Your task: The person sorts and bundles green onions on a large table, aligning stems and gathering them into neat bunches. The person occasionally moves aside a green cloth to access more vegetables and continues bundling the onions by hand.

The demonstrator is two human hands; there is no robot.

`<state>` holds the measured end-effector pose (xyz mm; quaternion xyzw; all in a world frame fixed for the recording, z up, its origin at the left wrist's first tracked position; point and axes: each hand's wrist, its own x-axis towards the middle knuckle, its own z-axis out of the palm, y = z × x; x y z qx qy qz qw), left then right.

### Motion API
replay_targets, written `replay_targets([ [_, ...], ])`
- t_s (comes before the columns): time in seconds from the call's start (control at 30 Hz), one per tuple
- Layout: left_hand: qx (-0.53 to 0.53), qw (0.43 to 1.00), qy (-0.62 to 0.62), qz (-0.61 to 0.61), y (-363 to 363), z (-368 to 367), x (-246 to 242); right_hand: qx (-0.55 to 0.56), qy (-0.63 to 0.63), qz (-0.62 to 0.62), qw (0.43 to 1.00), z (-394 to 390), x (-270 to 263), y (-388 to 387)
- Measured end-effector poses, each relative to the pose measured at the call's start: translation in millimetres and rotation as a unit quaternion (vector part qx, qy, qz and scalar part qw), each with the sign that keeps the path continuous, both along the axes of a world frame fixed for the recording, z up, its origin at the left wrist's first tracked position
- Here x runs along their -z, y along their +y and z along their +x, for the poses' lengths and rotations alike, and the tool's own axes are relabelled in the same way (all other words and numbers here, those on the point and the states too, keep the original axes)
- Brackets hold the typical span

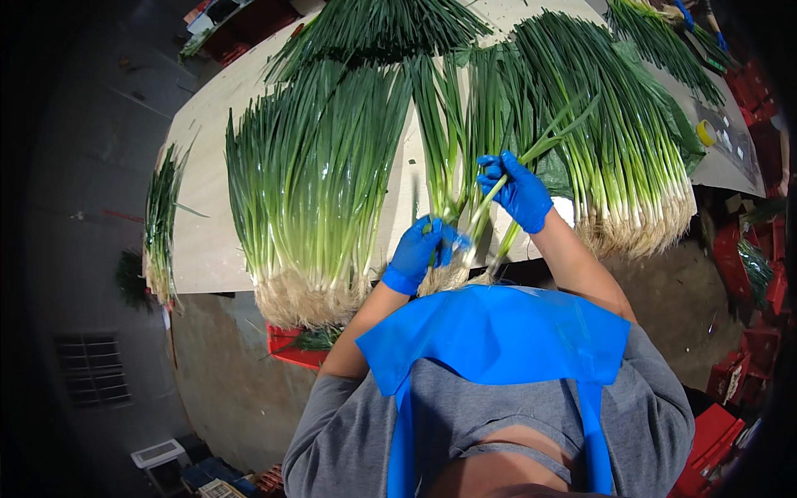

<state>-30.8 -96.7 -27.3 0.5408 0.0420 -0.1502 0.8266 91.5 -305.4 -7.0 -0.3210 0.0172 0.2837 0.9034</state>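
Both my hands wear blue gloves. My right hand point(515, 192) grips the stalk of a green onion point(492, 194), its leaves slanting up to the right. My left hand point(426, 252) is close to the white lower end of that stalk, its fingers bent and partly blurred; whether it grips anything cannot be told. Just beyond it lie a few loose green onions point(443, 143), roots towards me. A wide row of green onions point(311, 180) is spread left of my hands, and another row point(613, 149) lies to the right, partly on a green plastic sheet point(669, 118).
The pale table point(202, 249) also bears a heap of green onions point(386, 28) at the back and a small bunch point(163, 218) at its left edge. A yellow tape roll point(706, 133) lies at right. A red crate point(296, 352) stands below the near edge; more red crates stand right.
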Motion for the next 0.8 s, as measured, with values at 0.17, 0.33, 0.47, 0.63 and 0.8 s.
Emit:
replay_targets([
  [0.17, 0.089, 0.965, 0.040, 0.244, 42, -34, 18, 0.066, -0.003, 0.068, 0.996, 26, -1, -27],
  [0.33, -0.015, 0.954, 0.183, 0.235, 42, -21, -3, -0.044, 0.005, 0.198, 0.979, 21, -23, -7],
  [0.47, 0.050, 0.980, -0.039, 0.187, -10, 6, -18, -0.184, 0.024, 0.344, 0.921, 12, -38, 20],
  [0.63, 0.294, 0.943, 0.017, 0.153, -30, 10, -22, -0.255, 0.044, 0.367, 0.894, 9, -47, 30],
  [0.8, 0.236, 0.839, -0.217, 0.439, -23, -8, -32, -0.241, 0.046, 0.300, 0.922, 6, -37, 21],
])
